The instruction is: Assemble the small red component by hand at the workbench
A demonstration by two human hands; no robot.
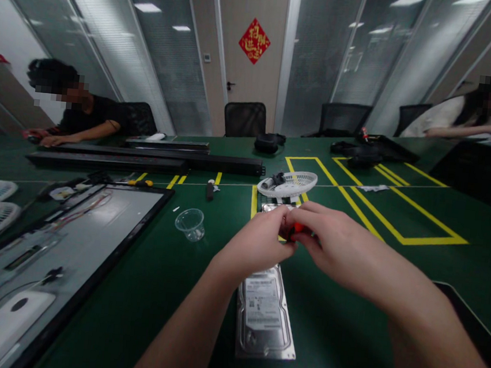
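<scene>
My left hand [260, 237] and my right hand [326, 226] meet above the table, fingers closed around a small red-and-black object [297, 228]. Most of that object is hidden by the fingers, so its kind does not show. Below and nearer to me, a silver hard drive [265, 319] lies label side up on the green table, its far end partly covered by my left hand. Just past my fingers, a shiny metal piece [271, 208] shows in part. A white round basket [289, 185] with dark small parts [275, 180] in it stands behind.
A clear plastic cup [190, 225] stands left of my hands. Further left lies an opened flat panel [111, 223] with a white device [8, 329] on it. Long black bars [143, 160] lie behind. Yellow tape [435, 243] marks the table [365, 334]. Two people sit across.
</scene>
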